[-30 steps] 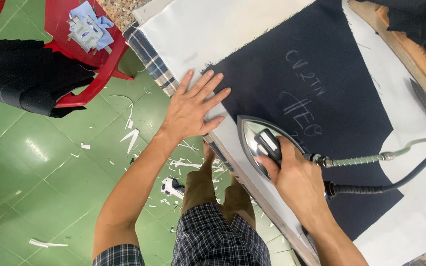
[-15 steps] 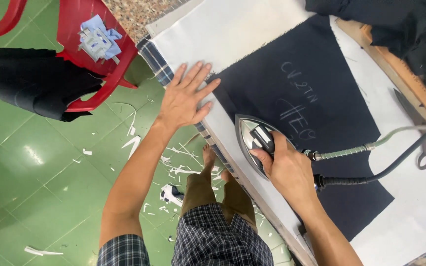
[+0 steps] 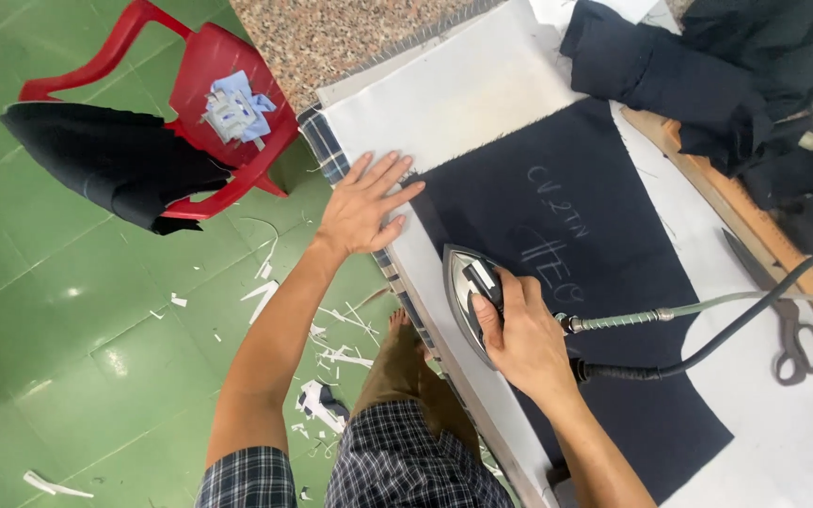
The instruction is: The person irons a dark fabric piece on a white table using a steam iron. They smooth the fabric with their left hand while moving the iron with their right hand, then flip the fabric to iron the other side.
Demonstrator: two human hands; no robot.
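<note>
In the head view, the right hand (image 3: 522,341) is wrapped tightly around the handle of the steam iron (image 3: 470,296), whose pointed silver sole rests on the near edge of the dark navy fabric (image 3: 595,282). The left hand (image 3: 361,212) lies flat, fingers spread wide and holding nothing, just beyond the iron's tip, pinning the fabric's frayed corner to the white pressing cloth (image 3: 444,103). The likeliest trouble, as I judge it, is a burn: the tip points toward those spread fingers, and they are near it. The hose and cord (image 3: 708,325) trail from the iron's back across the fabric and could drag or wrinkle it. Resting in one spot might also leave a shine mark. The fabric itself lies smooth and flat, trapezoid in outline, with frayed edges and pale chalk writing beside the iron. Well beyond the iron, past the cord, scissors (image 3: 788,325) lie on the cloth; on the other side, off the table, a red plastic chair (image 3: 223,89) carries black cloth.
</note>
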